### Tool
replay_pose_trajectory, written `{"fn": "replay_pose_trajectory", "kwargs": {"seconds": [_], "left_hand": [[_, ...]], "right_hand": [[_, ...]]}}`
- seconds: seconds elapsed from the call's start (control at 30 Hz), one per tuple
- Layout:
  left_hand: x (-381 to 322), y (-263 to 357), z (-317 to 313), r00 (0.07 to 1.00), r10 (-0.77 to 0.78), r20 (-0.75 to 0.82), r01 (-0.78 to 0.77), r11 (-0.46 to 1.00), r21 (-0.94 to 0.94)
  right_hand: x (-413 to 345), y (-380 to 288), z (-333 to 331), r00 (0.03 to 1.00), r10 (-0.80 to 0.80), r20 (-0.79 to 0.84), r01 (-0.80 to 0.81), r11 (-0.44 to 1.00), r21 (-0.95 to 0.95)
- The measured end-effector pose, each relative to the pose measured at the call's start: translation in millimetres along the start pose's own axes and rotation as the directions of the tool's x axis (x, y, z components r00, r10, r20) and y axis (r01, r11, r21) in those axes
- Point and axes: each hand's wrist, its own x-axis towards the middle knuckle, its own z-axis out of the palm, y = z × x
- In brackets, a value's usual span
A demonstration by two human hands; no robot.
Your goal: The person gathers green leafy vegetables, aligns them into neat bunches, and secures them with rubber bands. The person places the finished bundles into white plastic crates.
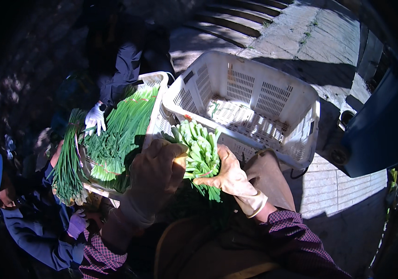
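Note:
In my right hand (227,174), in a tan rubber glove, is a tied bundle of green stalks (199,146), its pale cut ends facing up and its leaves hanging below. A reddish band circles it. My left hand (162,171), gloved alike and partly in shadow, is curled at the bundle's left side; whether its fingers grip any stalks is hidden. Just beyond the bundle stands a white slatted plastic crate (241,129) with a few green scraps on its floor. To its left, another white crate (155,129) is full of banded green bundles (125,122).
A co-worker's white-gloved hand (95,118) rests on the full crate's left side, by an upright banded bundle (68,164). Another person in a blue cap, with a purple glove (77,223), is at lower left. A blue wheeled bin (377,129) stands at right, and steps (237,21) lie beyond.

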Motion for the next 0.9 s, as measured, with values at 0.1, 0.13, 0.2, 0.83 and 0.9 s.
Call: {"fn": "replay_pose_trajectory", "kwargs": {"seconds": [0.1,0.13,0.2,0.83,0.9], "left_hand": [[-21.9,-7.4,-28.3,0.975,-0.206,-0.083,0.205,0.979,-0.022],[-31.9,-9.9,-34.6,0.865,-0.502,0.011,0.486,0.831,-0.27],[-55.3,-14.5,-46.6,0.657,-0.71,0.255,0.732,0.52,-0.44],[-41.7,-6.9,45.4,0.829,-0.553,0.077,0.212,0.184,-0.96],[-41.2,-4.2,53.4,0.8,-0.599,0.043,0.197,0.195,-0.961]], "right_hand": [[-2.2,0.6,2.9,0.998,0.065,0.016,-0.067,0.935,0.348],[-2.5,0.8,3.3,0.997,0.073,0.01,-0.071,0.913,0.402],[-2.3,-1.1,4.8,0.998,0.062,-0.007,-0.052,0.896,0.441],[-10.7,-26.0,3.9,0.929,0.004,0.37,-0.029,0.998,0.062],[-5.2,-32.2,4.0,0.927,0.061,0.371,-0.134,0.975,0.175]]}}
